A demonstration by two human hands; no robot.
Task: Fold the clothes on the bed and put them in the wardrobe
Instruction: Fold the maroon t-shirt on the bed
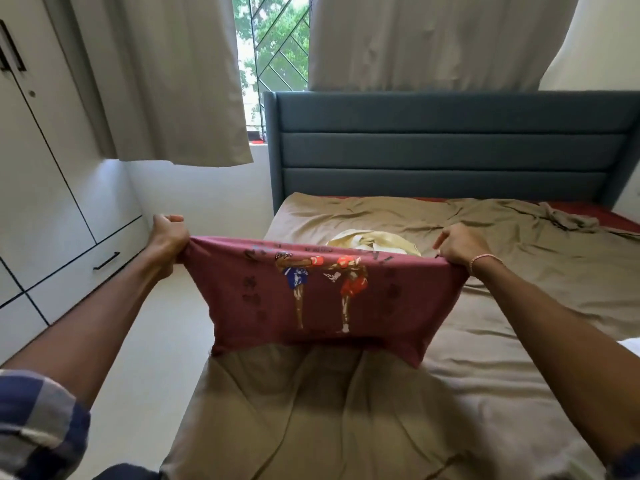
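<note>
A maroon T-shirt (pixel 311 306) printed with two boxers hangs stretched in the air above the bed (pixel 519 323). My left hand (pixel 169 233) grips its left top corner and my right hand (pixel 460 247) grips its right top corner. Just behind the shirt's upper edge, a pale yellow garment (pixel 374 240) lies crumpled on the tan sheet. The white wardrobe (pixel 45 188) stands along the left wall with its doors closed.
A blue padded headboard (pixel 450 147) backs the bed. Bunched tan fabric (pixel 568 220) lies at the far right over a red mattress edge. Grey curtains (pixel 180 81) frame a window. A strip of pale floor (pixel 166 341) runs between bed and wardrobe.
</note>
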